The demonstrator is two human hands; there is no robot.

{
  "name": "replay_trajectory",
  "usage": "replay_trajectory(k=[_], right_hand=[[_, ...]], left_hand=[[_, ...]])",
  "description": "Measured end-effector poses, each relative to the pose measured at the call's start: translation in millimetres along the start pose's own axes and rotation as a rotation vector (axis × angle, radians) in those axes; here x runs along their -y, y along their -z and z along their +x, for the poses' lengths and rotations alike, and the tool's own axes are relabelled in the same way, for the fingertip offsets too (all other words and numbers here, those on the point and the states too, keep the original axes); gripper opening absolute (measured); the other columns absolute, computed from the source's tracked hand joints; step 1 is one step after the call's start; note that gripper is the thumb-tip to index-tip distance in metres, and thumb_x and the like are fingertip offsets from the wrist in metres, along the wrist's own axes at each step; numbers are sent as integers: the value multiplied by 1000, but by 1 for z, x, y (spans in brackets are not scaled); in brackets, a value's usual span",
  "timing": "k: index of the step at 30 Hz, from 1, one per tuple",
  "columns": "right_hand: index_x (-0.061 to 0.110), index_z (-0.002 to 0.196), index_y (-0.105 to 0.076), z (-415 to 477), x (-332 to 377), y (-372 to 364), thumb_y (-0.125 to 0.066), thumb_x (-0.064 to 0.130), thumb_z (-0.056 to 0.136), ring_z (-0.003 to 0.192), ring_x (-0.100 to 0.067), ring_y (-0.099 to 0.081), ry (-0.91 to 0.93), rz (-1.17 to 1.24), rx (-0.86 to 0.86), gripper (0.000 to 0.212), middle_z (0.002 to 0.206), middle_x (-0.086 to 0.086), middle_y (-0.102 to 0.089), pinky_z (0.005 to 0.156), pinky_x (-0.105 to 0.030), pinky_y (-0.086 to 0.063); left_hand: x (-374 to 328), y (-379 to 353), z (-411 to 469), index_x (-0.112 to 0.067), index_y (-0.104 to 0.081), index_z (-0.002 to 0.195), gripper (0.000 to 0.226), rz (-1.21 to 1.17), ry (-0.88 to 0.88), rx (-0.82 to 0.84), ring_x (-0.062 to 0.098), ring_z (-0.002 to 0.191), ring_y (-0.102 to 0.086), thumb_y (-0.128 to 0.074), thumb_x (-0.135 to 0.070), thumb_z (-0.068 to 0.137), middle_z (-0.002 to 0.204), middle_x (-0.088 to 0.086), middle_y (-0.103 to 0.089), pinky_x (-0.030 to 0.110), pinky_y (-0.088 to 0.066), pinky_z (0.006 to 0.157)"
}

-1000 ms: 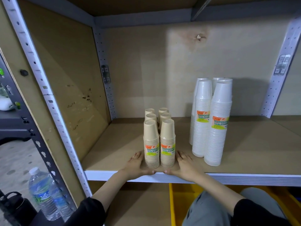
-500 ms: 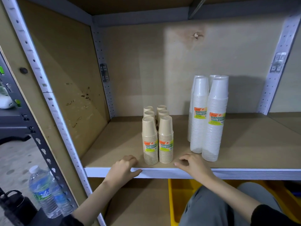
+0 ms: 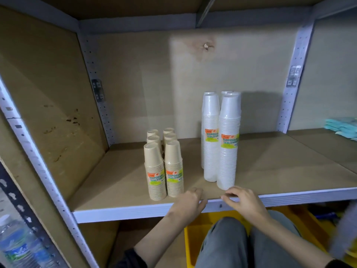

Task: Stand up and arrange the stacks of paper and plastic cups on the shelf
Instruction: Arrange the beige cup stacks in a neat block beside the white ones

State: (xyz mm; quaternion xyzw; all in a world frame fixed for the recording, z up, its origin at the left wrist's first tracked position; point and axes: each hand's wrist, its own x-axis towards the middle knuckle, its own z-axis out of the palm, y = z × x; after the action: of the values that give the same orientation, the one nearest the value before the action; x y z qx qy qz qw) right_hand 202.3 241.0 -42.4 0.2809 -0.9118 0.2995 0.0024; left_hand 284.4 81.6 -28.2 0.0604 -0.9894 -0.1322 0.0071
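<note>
Several short stacks of tan paper cups (image 3: 164,169) stand upright in two rows on the brown shelf board (image 3: 289,171). To their right stand several tall stacks of white plastic cups (image 3: 220,138), also upright. My left hand (image 3: 188,203) rests on the shelf's front edge, between the two groups, fingers loosely curled and holding nothing. Just below the front white stack, my right hand (image 3: 244,201) rests on the same edge with fingers bent, not touching a cup.
White perforated uprights (image 3: 295,74) frame the bay. Folded teal cloths (image 3: 342,126) lie in the bay to the right. A yellow bin (image 3: 190,248) sits below the shelf, behind my grey-trousered knees. A water bottle (image 3: 17,246) stands at the lower left.
Both hands left the base of the tan stacks, drew back to the shelf edge and shifted right. The cup stacks have not moved; the camera view shifted.
</note>
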Motion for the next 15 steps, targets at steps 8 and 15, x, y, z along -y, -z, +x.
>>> replay_trajectory(k=[8,15], right_hand=[[9,143,-30,19,-33,25,-66,48,79,140,-21,-31,-172,-36,96,84,149,-8,-34,112,-29,-27],[5,150,2,43,-31,32,-59,75,61,149,-23,-4,-194,-91,316,129,160,-11,0,121,-32,-11]], left_hand=[[-15,-15,42,-2,-3,149,83,-60,166,82,25,148,-12,-39,-51,93,159,15,-8,35,-16,119],[-14,-17,60,1,4,148,103,-165,210,88,26,149,-3,-52,-57,84,159,15,0,36,-9,121]])
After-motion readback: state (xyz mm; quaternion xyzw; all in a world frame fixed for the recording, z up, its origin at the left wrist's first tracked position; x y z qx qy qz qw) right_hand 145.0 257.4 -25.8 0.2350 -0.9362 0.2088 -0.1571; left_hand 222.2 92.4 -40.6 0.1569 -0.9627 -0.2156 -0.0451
